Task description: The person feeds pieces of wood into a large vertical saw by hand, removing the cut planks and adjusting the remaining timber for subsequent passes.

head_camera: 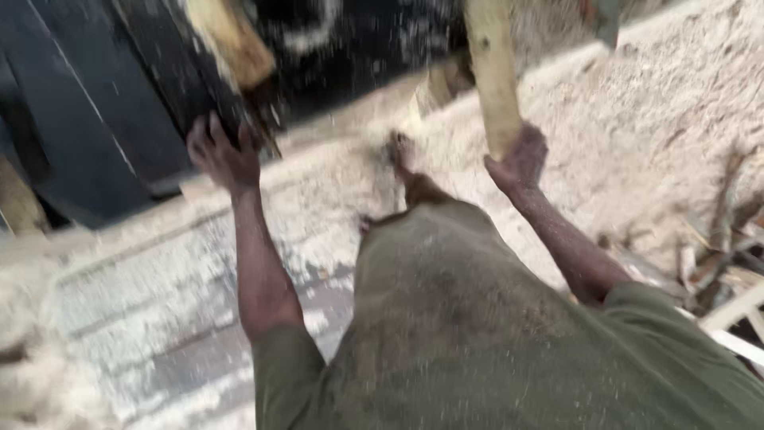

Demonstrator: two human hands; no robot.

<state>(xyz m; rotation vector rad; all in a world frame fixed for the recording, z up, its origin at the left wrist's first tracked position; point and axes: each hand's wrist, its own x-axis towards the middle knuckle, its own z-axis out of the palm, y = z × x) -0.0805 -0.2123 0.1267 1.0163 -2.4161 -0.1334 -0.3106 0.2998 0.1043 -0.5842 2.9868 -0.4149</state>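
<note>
Head view, looking down, heavily motion-blurred. Left hand is raised, fingers curled up around the lower end of a dark wooden piece that runs up and to the left out of frame; a paler, yellowish splintered stretch of wood shows just above the grip. The hand is closed on the wood, knuckles toward the camera.

Right hand is wrapped around the lower end of a pale wooden pole — the pole stands nearly upright, leaning slightly, and leaves the frame at the top edge. Fingers are closed around it; the thumb side is hard to make out in the blur.

Both forearms reach forward from short olive-green sleeves; the olive-green garment, dusted with fine pale specks, fills the lower centre and right. A bare foot shows between the two hands, resting on the ground.

Ground is thickly covered in pale sawdust, heaped to the right and at the far left. A dusty flat grey surface lies at lower left. Dark planks or boards sit at upper left — possibly part of a machine or stack, cannot tell. Scrap sticks and offcuts lie at the right edge, well apart from both hands
</note>
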